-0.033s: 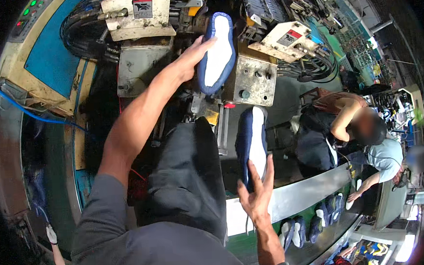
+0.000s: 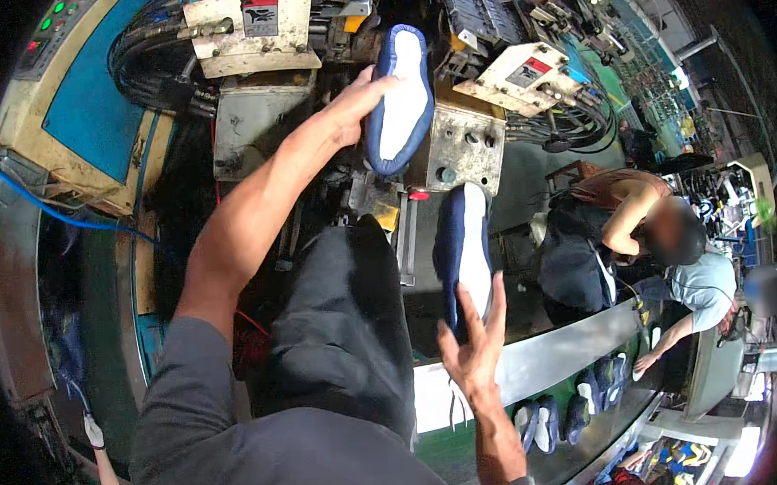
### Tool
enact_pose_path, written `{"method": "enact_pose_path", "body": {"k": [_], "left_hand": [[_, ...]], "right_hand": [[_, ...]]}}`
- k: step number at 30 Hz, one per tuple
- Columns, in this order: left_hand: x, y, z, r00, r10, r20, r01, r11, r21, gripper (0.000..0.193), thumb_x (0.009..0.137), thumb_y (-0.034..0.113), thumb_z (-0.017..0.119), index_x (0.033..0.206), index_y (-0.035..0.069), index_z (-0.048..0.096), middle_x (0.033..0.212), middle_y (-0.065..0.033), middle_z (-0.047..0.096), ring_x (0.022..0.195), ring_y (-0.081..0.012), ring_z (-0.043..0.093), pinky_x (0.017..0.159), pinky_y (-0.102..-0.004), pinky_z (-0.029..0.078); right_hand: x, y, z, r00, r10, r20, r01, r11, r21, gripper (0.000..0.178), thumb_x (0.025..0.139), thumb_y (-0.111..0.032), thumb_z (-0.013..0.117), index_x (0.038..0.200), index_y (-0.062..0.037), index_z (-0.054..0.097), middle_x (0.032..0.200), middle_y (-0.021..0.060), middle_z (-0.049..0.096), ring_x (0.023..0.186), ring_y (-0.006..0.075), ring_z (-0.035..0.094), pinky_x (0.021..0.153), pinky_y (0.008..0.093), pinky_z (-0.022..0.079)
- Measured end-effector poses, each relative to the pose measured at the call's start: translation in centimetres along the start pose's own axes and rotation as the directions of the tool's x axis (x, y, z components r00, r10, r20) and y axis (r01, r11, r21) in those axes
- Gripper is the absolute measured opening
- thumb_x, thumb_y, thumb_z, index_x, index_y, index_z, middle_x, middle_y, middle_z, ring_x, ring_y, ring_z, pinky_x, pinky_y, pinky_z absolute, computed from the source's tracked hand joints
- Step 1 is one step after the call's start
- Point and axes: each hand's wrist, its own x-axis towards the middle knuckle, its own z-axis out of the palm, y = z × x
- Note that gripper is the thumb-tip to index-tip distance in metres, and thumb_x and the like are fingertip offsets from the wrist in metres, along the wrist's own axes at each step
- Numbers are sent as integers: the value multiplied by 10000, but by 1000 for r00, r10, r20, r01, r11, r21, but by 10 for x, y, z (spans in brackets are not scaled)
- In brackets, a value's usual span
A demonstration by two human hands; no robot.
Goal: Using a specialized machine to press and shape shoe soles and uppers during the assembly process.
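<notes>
While holding a blue lasted shoe upper [image 2: 405,108] by its left edge in the left hand [image 2: 361,108], with thumb over the white underside and fingers mostly hidden behind, also resting the right hand [image 2: 477,353] at the near end of a second blue shoe upper [image 2: 471,242], lower and farther right. Spread wide there, with fingertips over the white underside and thumb toward the left edge (cannot tell whether truly gripping, or whether propped from beneath). In the left hand's case, held up between the left cream machine housing [image 2: 252,51] and the right cream machine housing [image 2: 516,79], just beside a scuffed metal block [image 2: 467,144]. Could, by judgement, twist or slip there if pinched only along one side, then scrape that block or drop past the yellow fitting [image 2: 389,218] below. Could also bump the red knob [image 2: 419,195] if lowered carelessly, being so near it in view. Farther right, might slide from the spread fingers if merely balanced, and fall toward the dark space beside the metal ledge [image 2: 542,356]. Might snag, too, by the thin lace-like strands [image 2: 457,407] just left of the right wrist, if dragged over the ledge.
</notes>
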Motion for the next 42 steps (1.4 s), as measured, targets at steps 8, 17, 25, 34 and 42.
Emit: {"method": "enact_pose_path", "body": {"k": [8, 17, 25, 34, 42], "left_hand": [[-135, 18, -7, 970, 244, 12, -235, 945, -226, 803, 1079, 289, 635, 1724, 117, 190, 1640, -150, 459, 1454, -280, 512, 1217, -437, 432], [-301, -134, -71, 937, -150, -317, 10, 915, -403, 727, 1087, 405, 559, 1697, 131, 274, 1634, -131, 463, 1459, -294, 503, 1208, -466, 430], [-338, -216, -32, 903, -183, -388, 153, 982, -108, 698, 1123, 344, 507, 1708, 77, 234, 1647, -136, 437, 1483, -270, 456, 1231, -415, 375], [-320, -211, -17, 906, -179, -383, 206, 978, 32, 712, 1108, 355, 536, 1692, 46, 272, 1630, -134, 448, 1461, -252, 456, 1222, -392, 368], [-315, -197, -12, 894, -173, -413, 220, 973, 69, 714, 1104, 290, 555, 1696, 35, 248, 1640, -138, 426, 1473, -252, 430, 1234, -389, 343]], "right_hand": [[199, -34, 20, 956, -284, -70, 271, 950, -156, 748, 834, -137, 782, 1551, -203, 580, 1640, 387, 317, 1443, 564, 447, 1211, 558, 392], [260, -36, 116, 962, -215, -168, 184, 966, -180, 785, 874, -213, 795, 1597, -313, 504, 1677, 385, 192, 1301, 607, 461, 1112, 621, 453], [256, -39, 115, 973, -207, -103, 188, 968, -164, 754, 884, -209, 766, 1588, -316, 519, 1645, 412, 259, 1295, 582, 501, 1062, 609, 496], [260, -36, 130, 876, -440, -196, 353, 863, -361, 813, 861, -198, 786, 1610, -200, 470, 1618, 392, 318, 1417, 591, 402, 1174, 635, 395], [290, -33, 134, 855, -457, -245, 382, 874, -300, 741, 853, -184, 763, 1552, -117, 525, 1566, 377, 405, 1463, 556, 383, 1233, 607, 324]]}}
